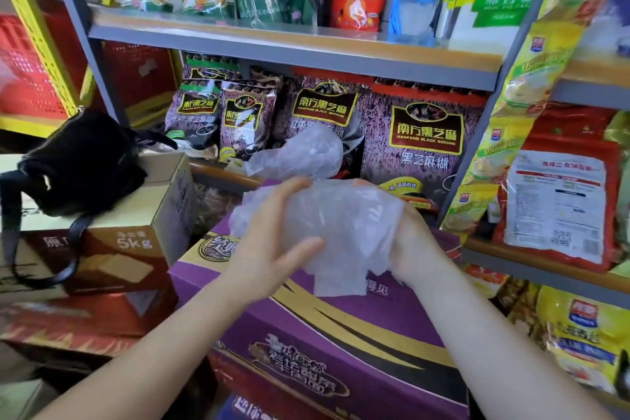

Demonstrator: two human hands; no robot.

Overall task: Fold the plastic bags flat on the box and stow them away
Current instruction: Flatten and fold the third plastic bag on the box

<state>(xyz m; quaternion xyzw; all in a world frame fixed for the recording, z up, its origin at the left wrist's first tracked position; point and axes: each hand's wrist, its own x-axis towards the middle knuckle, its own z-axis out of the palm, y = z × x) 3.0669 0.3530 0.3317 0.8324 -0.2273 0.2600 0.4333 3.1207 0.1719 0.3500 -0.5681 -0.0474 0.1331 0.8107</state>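
Clear plastic, crumpled: you hold a wad of bags [341, 232] at frame centre, lifted above the purple box [341, 344] that fills the lower middle. Your left hand [269, 249] cups the wad's left side, thumb laid over the front and fingers reaching up behind it. Your right hand [412, 242] supports the right side; its fingers are mostly hidden behind the plastic, though they appear to grasp it. The wad's long axis runs roughly left to right between your hands, with a loose flap hanging down toward the box top. The box is closed; contents not visible.

A second crumpled bag [303, 153] sits just above the wad, at the shelf [306, 48] edge in front of the dark sesame packets [426, 136]; whether it joins the wad, cannot tell.

Left of centre, a brown carton [143, 215] is stacked on other cartons, closed, with a black pouch [81, 164] resting on top, its strap hanging down the carton's front. Upper frame: the shelf carries upright food packets.
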